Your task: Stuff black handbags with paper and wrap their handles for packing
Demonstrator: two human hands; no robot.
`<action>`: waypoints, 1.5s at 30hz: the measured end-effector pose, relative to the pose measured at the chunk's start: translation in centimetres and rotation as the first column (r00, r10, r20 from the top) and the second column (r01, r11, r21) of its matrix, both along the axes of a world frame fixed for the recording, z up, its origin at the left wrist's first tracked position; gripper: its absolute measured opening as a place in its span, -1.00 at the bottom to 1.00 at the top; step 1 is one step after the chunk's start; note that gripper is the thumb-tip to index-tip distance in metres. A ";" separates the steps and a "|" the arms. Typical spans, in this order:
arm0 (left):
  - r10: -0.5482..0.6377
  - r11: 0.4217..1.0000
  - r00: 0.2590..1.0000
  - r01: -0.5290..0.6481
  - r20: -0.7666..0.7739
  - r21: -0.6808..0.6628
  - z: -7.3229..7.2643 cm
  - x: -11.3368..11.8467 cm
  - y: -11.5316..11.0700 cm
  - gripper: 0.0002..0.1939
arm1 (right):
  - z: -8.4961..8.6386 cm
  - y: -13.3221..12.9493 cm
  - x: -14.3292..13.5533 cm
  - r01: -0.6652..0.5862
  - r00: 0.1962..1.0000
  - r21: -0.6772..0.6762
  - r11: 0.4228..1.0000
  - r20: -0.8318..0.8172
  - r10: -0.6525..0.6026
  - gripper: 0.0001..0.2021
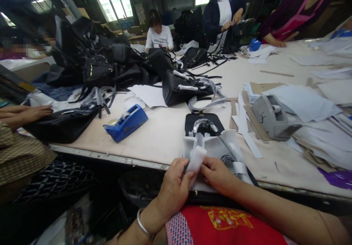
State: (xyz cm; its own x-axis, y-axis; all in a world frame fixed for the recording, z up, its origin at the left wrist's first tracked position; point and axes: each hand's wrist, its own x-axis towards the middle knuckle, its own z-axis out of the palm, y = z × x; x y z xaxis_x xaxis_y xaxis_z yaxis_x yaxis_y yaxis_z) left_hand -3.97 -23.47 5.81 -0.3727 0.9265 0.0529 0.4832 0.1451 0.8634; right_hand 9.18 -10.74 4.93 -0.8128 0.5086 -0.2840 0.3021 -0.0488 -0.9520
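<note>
Since the white foam strip (197,159) is what our fingers are on, we'll start there: it sits over the near part of the black bag (192,120), tilted up and away from us, and we can't quite make out what's inside it. Our left hand (176,181) is closed around its lower end, thumb across the front. Our right hand (218,173) is curled in at the strip's right edge, fingers mostly bent, though we can't say if it's really pinching or just touching.

Handling-wise, we'd guess the foam is super light, soft and kinda slick, and it'd probably crease or tear if we yanked it. We'd hold it low with a flat thumb and steady the loose edge with fingertips, no hard squeezing.

Just beyond the bag lies a plastic-wrapped strap (220,101). Left of the bag we've got a blue tape dispenser (129,122); right of it, a grey tape dispenser (268,118) by some loose paper (305,98). Well off to the bag's left, we see a co-worker's hand (34,114) on a second black bag (63,127).
</note>
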 end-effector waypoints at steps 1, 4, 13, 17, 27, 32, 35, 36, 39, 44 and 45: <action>0.022 0.999 1.000 -0.022 -0.009 -0.024 -0.1 0.0 0.1 -0.73 | 0.0 0.2 0.0 -0.027 0.999 0.103 0.994 -0.027 0.030 -0.78; 0.075 0.991 0.997 -0.075 -0.005 -0.108 -0.5 -0.2 0.3 -0.77 | -0.1 0.6 -0.1 -0.088 0.995 0.245 0.966 -0.028 0.098 -0.74; -0.002 0.978 0.983 0.041 0.184 -0.207 0.1 -1.1 1.4 -0.73 | -0.5 0.6 0.2 -0.144 0.989 0.172 0.975 -0.007 0.147 -0.74; -0.070 0.958 0.981 0.116 0.181 -0.261 0.8 -1.5 1.9 -0.82 | -0.2 0.5 0.2 -0.144 0.990 -0.008 0.990 0.006 0.144 -0.79; -0.042 0.974 0.960 0.101 0.276 -0.202 1.0 -1.2 2.4 -0.71 | -0.8 0.6 0.1 -0.138 0.990 -0.195 0.971 -0.005 0.140 -0.80; -0.042 0.963 0.979 0.093 0.199 -0.254 1.2 -1.2 2.3 -0.76 | -0.8 0.7 0.3 -0.149 0.989 -0.168 0.975 -0.007 0.150 -0.79; -0.062 0.953 0.983 0.110 0.175 -0.283 1.3 -1.5 2.2 -0.82 | -0.5 0.6 0.3 -0.141 0.990 -0.138 0.980 0.006 0.143 -0.77; -0.084 0.948 0.974 0.143 0.210 -0.285 1.4 -1.5 2.2 -0.81 | -0.4 0.5 0.3 -0.133 0.991 -0.129 0.983 0.008 0.135 -0.77; -0.120 0.933 0.921 0.232 0.371 -0.274 1.4 -1.7 2.0 -0.76 | -0.3 0.3 0.2 -0.095 0.995 -0.125 0.988 0.023 0.099 -0.79; -0.069 0.940 0.873 0.219 0.482 -0.263 1.0 -1.6 1.8 -0.75 | -0.6 0.2 0.1 -0.081 0.995 -0.135 0.987 0.046 0.088 -0.71; -0.062 0.942 0.869 0.213 0.491 -0.259 0.8 -1.6 1.8 -0.75 | -0.7 0.1 0.1 -0.087 0.994 -0.129 0.988 0.047 0.094 -0.69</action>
